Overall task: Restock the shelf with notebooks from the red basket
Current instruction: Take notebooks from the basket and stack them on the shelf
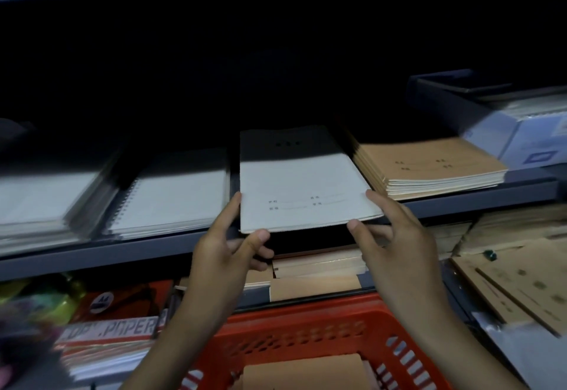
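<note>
1. Head view: we look down on two bare hands holding one grey notebook (303,187) at the front of a dark shelf (92,253).
2. The left hand (228,251) grips the notebook's near left corner, with the thumb on the cover, one finger along the left edge and the other fingers curled beneath.
3. The right hand (395,236) grips the near right corner in the same way, thumb on top and a finger lying along the right edge.
4. The notebook lies flat. Its far half is in shadow inside the shelf and its near edge juts past the shelf's front lip. We cannot tell whether it rests on the shelf.
5. It sits between a spiral pad stack (171,196) on its left and a tan stack (429,162) on its right, close to both.
6. Below the hands is the red basket (306,307), with a tan notebook (306,371) lying inside.
7. More tan books (319,264) lie on the lower shelf, behind the basket.
8. At lower left, packs marked "PAPER" (110,331) are stacked, though blurred.
</note>
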`<state>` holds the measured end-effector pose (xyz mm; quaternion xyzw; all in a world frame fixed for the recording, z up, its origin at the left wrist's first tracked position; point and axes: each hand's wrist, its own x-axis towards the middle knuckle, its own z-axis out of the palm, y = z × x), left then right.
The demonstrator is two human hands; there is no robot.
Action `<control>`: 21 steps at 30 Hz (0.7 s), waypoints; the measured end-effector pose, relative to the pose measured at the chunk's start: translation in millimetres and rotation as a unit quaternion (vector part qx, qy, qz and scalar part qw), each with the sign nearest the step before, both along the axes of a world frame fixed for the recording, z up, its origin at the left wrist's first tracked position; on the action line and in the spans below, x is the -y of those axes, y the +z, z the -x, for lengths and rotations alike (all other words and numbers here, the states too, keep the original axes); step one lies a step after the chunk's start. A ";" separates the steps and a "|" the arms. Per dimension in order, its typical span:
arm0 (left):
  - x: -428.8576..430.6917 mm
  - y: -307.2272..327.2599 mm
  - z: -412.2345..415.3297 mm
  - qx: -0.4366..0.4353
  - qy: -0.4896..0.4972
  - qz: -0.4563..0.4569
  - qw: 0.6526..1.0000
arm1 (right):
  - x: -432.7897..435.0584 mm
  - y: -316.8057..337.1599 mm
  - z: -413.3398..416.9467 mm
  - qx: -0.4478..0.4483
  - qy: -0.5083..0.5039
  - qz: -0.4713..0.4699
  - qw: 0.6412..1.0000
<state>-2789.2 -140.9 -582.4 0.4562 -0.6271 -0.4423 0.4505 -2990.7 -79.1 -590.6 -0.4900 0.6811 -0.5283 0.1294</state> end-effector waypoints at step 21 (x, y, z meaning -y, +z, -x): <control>16.2 -8.5 22.6 0.014 0.180 0.060 0.982 | 28.2 1.6 9.5 -0.068 -0.129 0.006 0.989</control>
